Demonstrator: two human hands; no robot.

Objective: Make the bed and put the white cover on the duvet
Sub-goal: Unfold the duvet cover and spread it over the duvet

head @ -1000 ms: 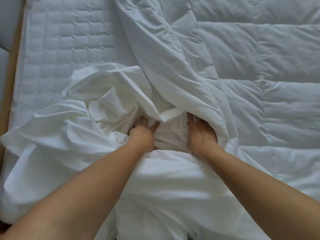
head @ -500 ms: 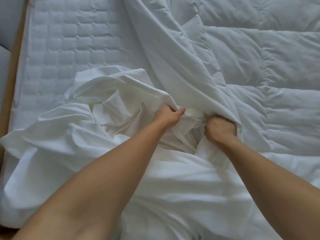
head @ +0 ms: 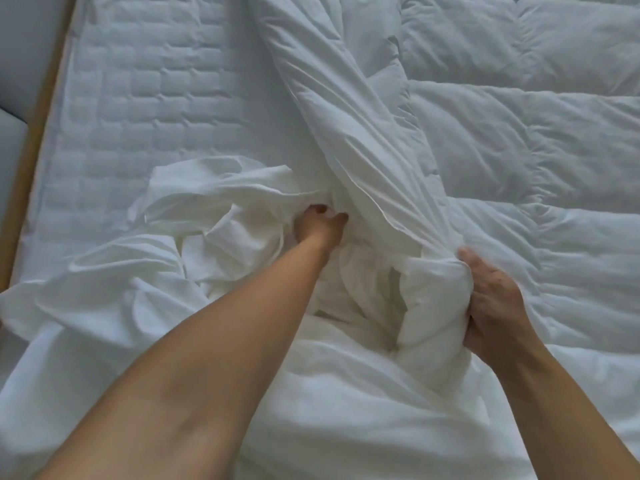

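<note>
A puffy white duvet covers the right half of the bed, and one long fold of it runs down toward me in the middle. The thin white cover lies crumpled over the near left and under my arms. My right hand grips a bunched end of the duvet at the near right. My left hand reaches into the cover's folds beside that duvet fold, its fingers curled on fabric, the fingertips partly buried.
The quilted mattress shows bare at the far left. A wooden bed frame edge runs along the left side, with grey padded panels beyond it.
My right hand has pulled back toward me and to the right, drawing a bunch of duvet with it. My left hand has pushed further forward into the cover.
</note>
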